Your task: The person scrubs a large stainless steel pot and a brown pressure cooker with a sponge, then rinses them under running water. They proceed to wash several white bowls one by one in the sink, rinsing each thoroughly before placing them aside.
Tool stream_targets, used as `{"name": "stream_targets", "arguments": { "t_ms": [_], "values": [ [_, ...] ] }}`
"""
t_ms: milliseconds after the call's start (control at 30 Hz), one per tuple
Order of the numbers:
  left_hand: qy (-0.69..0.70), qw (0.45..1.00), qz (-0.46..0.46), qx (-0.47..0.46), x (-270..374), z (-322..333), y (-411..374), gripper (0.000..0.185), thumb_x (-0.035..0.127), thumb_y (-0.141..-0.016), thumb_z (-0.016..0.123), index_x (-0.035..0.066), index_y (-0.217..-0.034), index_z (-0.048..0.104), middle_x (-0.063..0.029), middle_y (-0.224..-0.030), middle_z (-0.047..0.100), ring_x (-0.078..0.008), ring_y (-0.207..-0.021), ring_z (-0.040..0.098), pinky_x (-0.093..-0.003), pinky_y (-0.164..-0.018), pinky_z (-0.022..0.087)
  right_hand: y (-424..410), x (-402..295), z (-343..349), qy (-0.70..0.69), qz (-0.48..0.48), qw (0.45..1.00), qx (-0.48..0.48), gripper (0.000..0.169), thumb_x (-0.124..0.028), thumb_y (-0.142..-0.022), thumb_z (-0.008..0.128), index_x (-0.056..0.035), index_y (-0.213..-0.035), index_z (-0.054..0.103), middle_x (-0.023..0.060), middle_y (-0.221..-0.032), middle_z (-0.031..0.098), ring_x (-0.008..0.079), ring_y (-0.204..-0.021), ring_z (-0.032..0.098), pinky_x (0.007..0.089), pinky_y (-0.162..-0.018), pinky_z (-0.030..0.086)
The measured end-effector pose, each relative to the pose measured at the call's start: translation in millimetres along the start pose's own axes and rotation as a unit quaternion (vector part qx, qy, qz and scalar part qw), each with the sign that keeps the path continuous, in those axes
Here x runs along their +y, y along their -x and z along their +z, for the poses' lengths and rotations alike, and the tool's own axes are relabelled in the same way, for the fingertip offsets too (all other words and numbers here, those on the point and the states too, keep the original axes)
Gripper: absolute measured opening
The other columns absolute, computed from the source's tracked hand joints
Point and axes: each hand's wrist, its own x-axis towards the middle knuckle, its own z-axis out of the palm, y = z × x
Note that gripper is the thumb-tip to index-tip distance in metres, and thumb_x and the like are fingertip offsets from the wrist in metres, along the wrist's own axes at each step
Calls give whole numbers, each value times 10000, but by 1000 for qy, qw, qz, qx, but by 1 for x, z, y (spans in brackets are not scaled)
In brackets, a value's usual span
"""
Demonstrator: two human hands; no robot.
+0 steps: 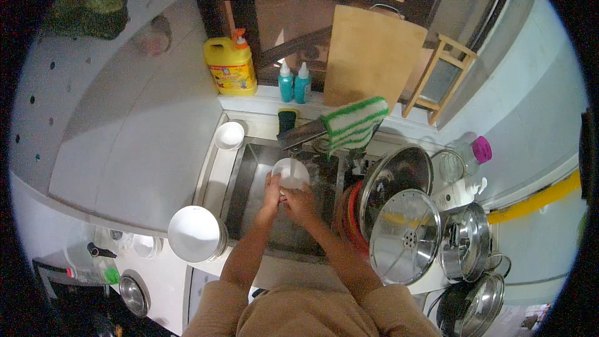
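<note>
Both my hands are over a stainless steel sink. At the near rim of a white bowl, my left hand grips its left side. My right hand is against the bowl's near right side, with the fingers partly hidden. Directly above the bowl is the spout of a faucet, and a thin stream of water seems to fall into it. A green-and-white striped cloth drapes over the faucet's right part.
Left of the sink stand a small white bowl and stacked white bowls. Steel lids and pots crowd the right. Behind are a yellow detergent jug, teal bottles, a sponge and a wooden cutting board.
</note>
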Motion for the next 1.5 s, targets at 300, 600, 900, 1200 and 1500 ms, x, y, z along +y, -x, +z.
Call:
{"name": "stream_targets", "arguments": {
  "t_ms": [300,600,900,1200,1500],
  "values": [
    [-54,995,56,-70,-8,-18,-2,512,348,-824,452,91,-1253,341,-117,-1113,487,-228,-945,521,-359,-720,452,-19,-47,-26,306,-142,918,-209,655,-223,-624,677,-25,-1189,411,169,-1122,524,309,-1048,495,500,-1018,203],
    [-41,995,49,-72,-9,0,23,489,342,-834,439,96,-1251,368,-114,-1112,492,-232,-981,501,-351,-743,442,-8,-10,-17,452,-127,877,-100,533,-184,-648,650,-27,-1129,483,161,-1055,567,274,-1064,500,477,-1021,215],
    [-124,984,99,-80,-23,-48,-15,552,326,-805,470,55,-1271,352,-114,-1141,499,-221,-990,509,-332,-786,423,-1,-8,-29,408,-82,868,-270,370,-182,-730,569,-75,-1084,543,86,-1105,552,235,-1101,467,478,-1029,203],
    [-304,948,-15,-96,7,-30,-10,516,239,-774,464,62,-1253,390,-133,-1090,539,-209,-871,575,-314,-567,497,4,44,-22,489,-261,831,-52,319,-192,-771,517,-112,-1078,552,42,-1094,557,174,-1080,475,490,-1018,228],
    [-268,954,132,-19,-36,-45,-26,452,115,-747,470,-3,-1183,450,-173,-1004,568,-243,-817,594,-308,-574,493,22,-21,-27,246,-40,938,-240,460,-148,-679,620,-99,-1121,499,120,-971,590,284,-998,509,439,-992,262]
  ]
}}
